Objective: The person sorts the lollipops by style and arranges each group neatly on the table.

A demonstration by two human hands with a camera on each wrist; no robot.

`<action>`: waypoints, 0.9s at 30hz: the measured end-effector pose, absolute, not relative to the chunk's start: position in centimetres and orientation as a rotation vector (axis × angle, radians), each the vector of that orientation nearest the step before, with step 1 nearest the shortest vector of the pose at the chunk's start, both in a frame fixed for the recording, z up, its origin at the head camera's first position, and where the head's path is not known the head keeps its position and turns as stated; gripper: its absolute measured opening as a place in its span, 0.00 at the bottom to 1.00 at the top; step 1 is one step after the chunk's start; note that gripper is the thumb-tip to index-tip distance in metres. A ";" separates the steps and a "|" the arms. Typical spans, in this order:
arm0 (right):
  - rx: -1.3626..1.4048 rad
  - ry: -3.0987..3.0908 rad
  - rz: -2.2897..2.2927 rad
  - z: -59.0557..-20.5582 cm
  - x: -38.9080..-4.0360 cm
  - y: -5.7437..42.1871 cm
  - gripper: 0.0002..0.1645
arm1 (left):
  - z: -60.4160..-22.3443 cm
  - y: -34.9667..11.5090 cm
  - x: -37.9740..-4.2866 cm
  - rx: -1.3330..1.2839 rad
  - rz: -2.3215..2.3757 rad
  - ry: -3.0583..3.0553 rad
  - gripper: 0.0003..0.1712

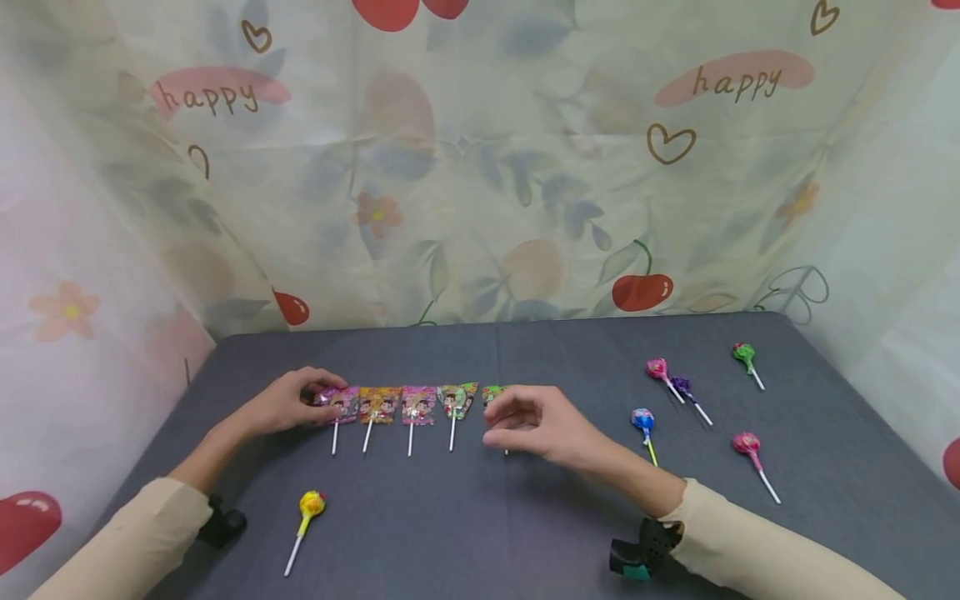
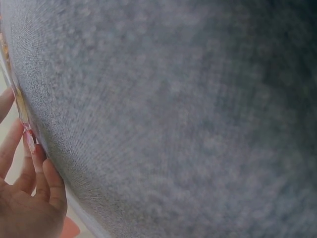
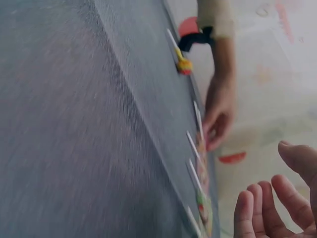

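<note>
Flat-wrapped lollipops lie side by side in a row, sticks toward me. My left hand (image 1: 288,402) is at the left end, thumb and fingertips around the edge of a purple-wrapped lollipop (image 1: 345,406). Beside it are an orange one (image 1: 379,405), a pink-purple one (image 1: 418,405) and a green one (image 1: 456,401). At the right end, another green-wrapped lollipop (image 1: 491,393) is partly hidden behind my right hand (image 1: 543,425), whose fingers are loosely curved with a gap to the thumb. In the right wrist view, the right hand (image 3: 277,213) holds nothing.
A yellow ball lollipop (image 1: 312,504) lies in front on the left. On the right are a blue one (image 1: 642,419), a purple one (image 1: 682,385), a green one (image 1: 744,353) and two pink ones, the nearer (image 1: 746,443) closest to me. Printed cloth hangs around the grey table (image 1: 450,525).
</note>
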State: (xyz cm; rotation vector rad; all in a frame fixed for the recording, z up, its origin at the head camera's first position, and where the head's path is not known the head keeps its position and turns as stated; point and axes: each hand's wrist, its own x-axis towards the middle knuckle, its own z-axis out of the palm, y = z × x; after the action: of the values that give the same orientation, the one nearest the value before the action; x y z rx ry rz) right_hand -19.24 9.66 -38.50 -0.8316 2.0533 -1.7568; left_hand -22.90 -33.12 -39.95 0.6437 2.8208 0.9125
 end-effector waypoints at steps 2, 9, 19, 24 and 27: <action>-0.821 2.078 -1.755 -38.5 -19.4 11.0 0.17 | -39.9 -33.1 -22.9 0.638 0.906 2.820 0.25; -0.749 2.143 -1.717 -38.8 -19.8 15.2 0.19 | -39.8 -33.0 -22.9 0.634 0.908 2.812 0.25; -0.688 2.319 -1.660 -38.2 -21.0 21.3 0.17 | -39.9 -33.1 -22.9 0.616 0.916 2.800 0.26; -0.603 2.408 -1.634 -38.4 -20.9 23.8 0.21 | -39.8 -33.1 -22.9 0.631 0.925 2.800 0.25; -0.537 2.462 -1.605 -38.7 -20.6 24.9 0.23 | -39.7 -33.0 -22.9 0.642 0.927 2.800 0.25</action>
State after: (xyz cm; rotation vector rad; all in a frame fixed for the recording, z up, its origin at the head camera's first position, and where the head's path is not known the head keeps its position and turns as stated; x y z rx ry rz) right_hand -20.64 24.88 -38.74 -0.5372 2.4618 -1.6052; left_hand -22.87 -33.02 -39.71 0.6416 2.7999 0.9268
